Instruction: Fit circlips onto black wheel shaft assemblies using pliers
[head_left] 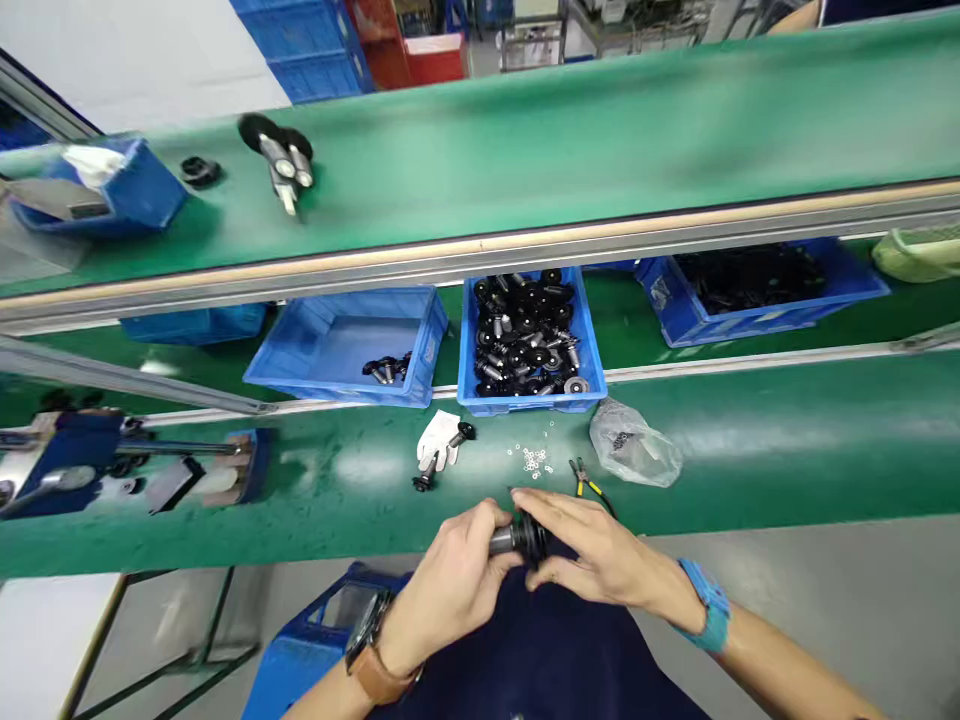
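Black-headed shaft is held up between the person's two bare hands, at the near edge of the green workbench and in front of a dark blue garment. The left hand is closed around the silver end, with thumb and fingers wrapped on the metal. The right hand clasps the black disc-like end between its thumb, set low, and its fingers, stretched over the top. A dark watch with a brown strap circles the left wrist, and a turquoise band the right. Beyond the hands, a white glove lies on the bench with two similar small pieces at its edges, one on the right and one at the lower left. Further right are a loose scatter of small pale rings, yellow-handled pliers near the right hand, and a clear plastic bag with some small dark items inside. Behind these, a blue tray is heaped with black and silver parts; the blue tray to its left holds only a few, gathered in its right near corner. A blue bin of dark pieces stands further right. On the raised green shelf, a cluster of black-wheeled metal parts lies near a small black part.
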